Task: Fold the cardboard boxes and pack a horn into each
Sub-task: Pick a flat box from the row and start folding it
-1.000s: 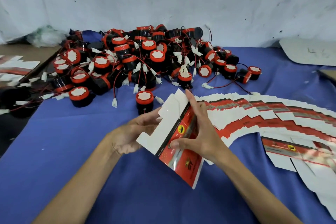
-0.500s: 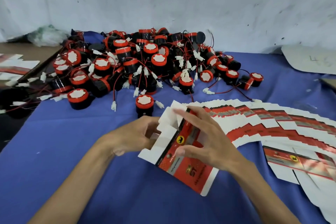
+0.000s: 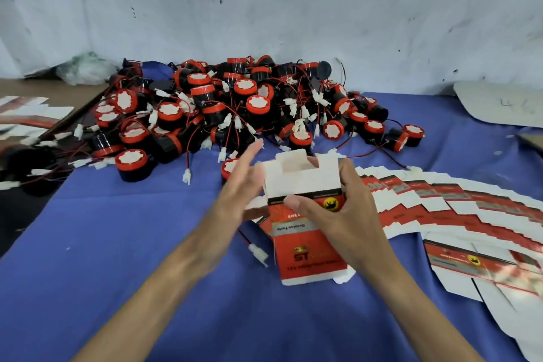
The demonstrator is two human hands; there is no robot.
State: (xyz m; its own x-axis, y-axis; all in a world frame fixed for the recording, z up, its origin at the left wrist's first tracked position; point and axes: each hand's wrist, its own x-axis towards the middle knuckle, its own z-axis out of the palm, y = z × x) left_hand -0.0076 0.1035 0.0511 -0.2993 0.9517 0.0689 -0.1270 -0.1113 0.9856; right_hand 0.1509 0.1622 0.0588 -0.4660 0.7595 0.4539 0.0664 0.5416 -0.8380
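**Half-formed box gripped in the right hand, horns waiting behind**

The right hand [image 3: 343, 214] is gripping a red and white cardboard box [image 3: 308, 250] in front of the person. Its thumb is lying across the printed front panel and its fingers are curling round the box's right side. The box is standing opened into a sleeve and tilting away from the camera. Its white end flaps [image 3: 296, 176] are sticking up at the far end, not folded in. Its near end is sitting low, on or just over the blue cloth [image 3: 117, 258]; which one is hard to tell.

The left hand [image 3: 238, 194] is holding nothing. Its fingers are stretching out straight and slightly apart beside the box's left wall, and motion blur is hiding whether the palm is touching the card.

Behind the box, a big pile of horns [image 3: 235, 106] is lying heaped against the white wall [image 3: 264, 9]. They have black bodies, red rims and white faces. One horn [image 3: 131, 162] is sitting alone at the pile's near left edge, and another [image 3: 229, 167] is peeking out from behind the left hand. A loose white connector [image 3: 258, 254] is lying on the cloth just left of the box's near end.

To the right, a fanned row of flat box blanks [image 3: 440, 206] is spreading along the cloth up to the right hand. More blanks [image 3: 26, 117] are lying off the cloth at the far left.
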